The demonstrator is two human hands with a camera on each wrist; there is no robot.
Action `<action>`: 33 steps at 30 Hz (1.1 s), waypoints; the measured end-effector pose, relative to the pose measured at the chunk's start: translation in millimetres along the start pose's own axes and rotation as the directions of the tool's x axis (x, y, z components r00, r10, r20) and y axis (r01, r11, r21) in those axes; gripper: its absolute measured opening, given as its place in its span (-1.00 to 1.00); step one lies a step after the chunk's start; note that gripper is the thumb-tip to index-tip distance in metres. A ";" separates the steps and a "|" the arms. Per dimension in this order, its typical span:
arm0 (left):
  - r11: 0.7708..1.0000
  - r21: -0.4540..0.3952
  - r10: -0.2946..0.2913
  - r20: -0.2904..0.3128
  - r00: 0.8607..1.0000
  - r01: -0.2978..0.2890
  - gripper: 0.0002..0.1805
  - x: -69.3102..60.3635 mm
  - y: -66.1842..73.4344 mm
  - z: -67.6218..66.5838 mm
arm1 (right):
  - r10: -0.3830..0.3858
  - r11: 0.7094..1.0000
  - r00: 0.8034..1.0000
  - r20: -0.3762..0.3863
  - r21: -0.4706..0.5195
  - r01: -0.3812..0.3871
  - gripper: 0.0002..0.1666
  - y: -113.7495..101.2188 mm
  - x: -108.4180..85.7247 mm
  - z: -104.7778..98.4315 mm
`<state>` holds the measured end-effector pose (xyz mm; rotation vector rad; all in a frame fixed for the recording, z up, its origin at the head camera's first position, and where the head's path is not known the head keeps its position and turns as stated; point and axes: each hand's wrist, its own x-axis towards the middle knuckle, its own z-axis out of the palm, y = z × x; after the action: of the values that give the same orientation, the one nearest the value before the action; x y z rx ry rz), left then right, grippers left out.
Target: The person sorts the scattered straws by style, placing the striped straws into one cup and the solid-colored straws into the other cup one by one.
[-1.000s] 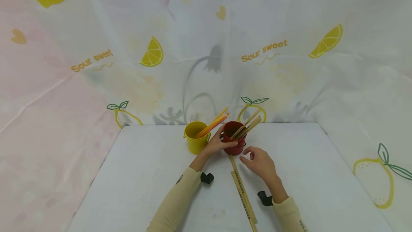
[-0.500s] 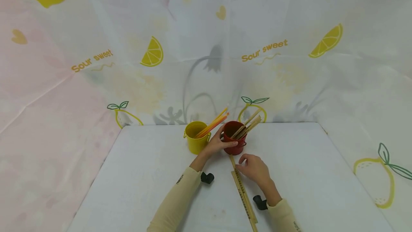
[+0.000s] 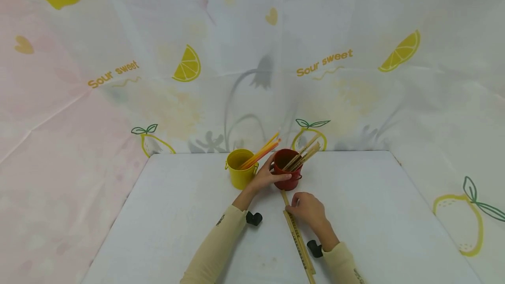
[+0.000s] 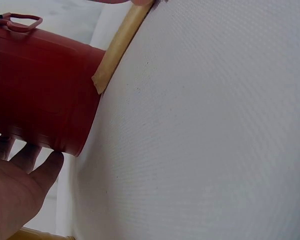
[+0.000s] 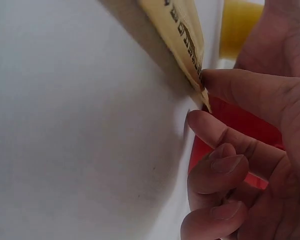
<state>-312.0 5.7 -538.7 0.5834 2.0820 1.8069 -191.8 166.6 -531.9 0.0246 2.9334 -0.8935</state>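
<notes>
My left hand (image 3: 263, 178) grips the side of a small red bucket (image 4: 42, 85), fingers behind it and thumb across its front. Several slim tan packets (image 3: 309, 155) with dark print lean out of the bucket. Below it, overlapping long tan packets (image 3: 299, 242) with printed lettering lie lengthwise on the table. At the upper part of these, my right hand (image 3: 311, 210) has thumb and forefinger on either side of a packet (image 5: 182, 35), pinching its edge; the other fingers are curled. What the packets contain is hidden.
A yellow bucket (image 3: 238, 179) with several orange and yellow sticks (image 3: 260, 153) stands left of the red one, beside my left wrist. Both stand near the back edge of the white table (image 3: 177, 222). A printed cloth (image 3: 252, 56) hangs behind. Black wrist mounts (image 3: 254, 218) sit at each wrist.
My right hand has moved left and down from beside the red bucket to the packets on the table, and its thumb and forefinger have closed there. The left hand stays on the bucket.
</notes>
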 end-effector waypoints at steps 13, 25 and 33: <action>1.000 -0.003 0.001 -0.002 1.000 -0.001 -0.06 0.9 -1.3 1.6 | -0.027 1.000 0.999 -0.018 -0.017 0.026 -0.80 -6.3 -2.0 -2.0; 1.000 -0.012 -0.001 -0.018 1.000 0.001 -0.02 -0.7 0.7 2.5 | -0.058 0.998 0.997 -0.055 0.001 0.058 -0.90 -9.9 -12.2 -25.7; 1.000 0.012 0.006 -0.023 1.000 -0.006 -0.04 -0.8 0.1 0.6 | -0.036 0.999 0.997 -0.070 0.030 0.038 -0.92 -14.4 -20.5 -41.5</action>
<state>-311.0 5.9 -538.7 0.5759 2.1093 1.8139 -174.7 177.9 -487.9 0.0029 2.9930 -0.9625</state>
